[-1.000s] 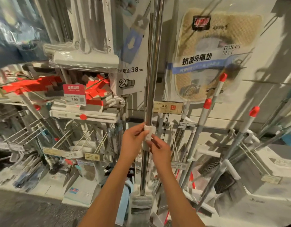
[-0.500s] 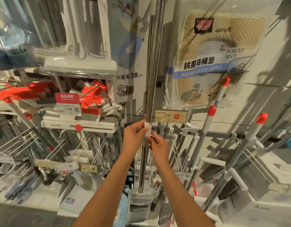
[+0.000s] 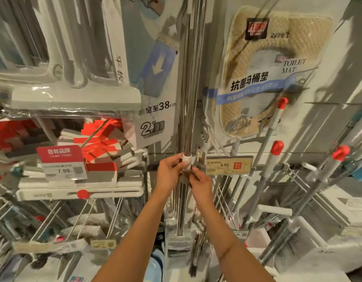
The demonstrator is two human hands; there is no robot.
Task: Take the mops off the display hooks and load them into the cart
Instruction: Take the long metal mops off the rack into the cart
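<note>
Closest to me, two bare forearms reach up from the bottom of the view toward a shiny mop pole (image 3: 185, 127) that stands upright in the middle of the display. The left hand (image 3: 169, 173) wraps its fingers round the pole at a white collar (image 3: 186, 159), thumb and fingertips closed on it. The right hand (image 3: 201, 185) sits just below and beside it, fingers curled in and pinching at the same pole right under the collar. The two hands almost touch.

The pole runs down between the forearms to a flat mop head (image 3: 179, 244) in clear wrapping near the floor of the display, and its top goes out of view above, so I cannot tell how it hangs.

Just behind the hands, a yellow price tag (image 3: 229, 165) reading 8.99 sits on the rail to the right of the pole. Left of the pole, a red and white price tag (image 3: 62, 162) reads 7.99, in front of stacked flat mop heads with red labels (image 3: 98, 147).

To the right, several grey handles with red caps (image 3: 277, 147) lean against the rack at a slant. Farther back and higher, a beige toilet mat (image 3: 277, 64) in a clear packet hangs on the wall, and on the upper left a boxed flat mop (image 3: 78, 94) hangs in its packaging.
</note>
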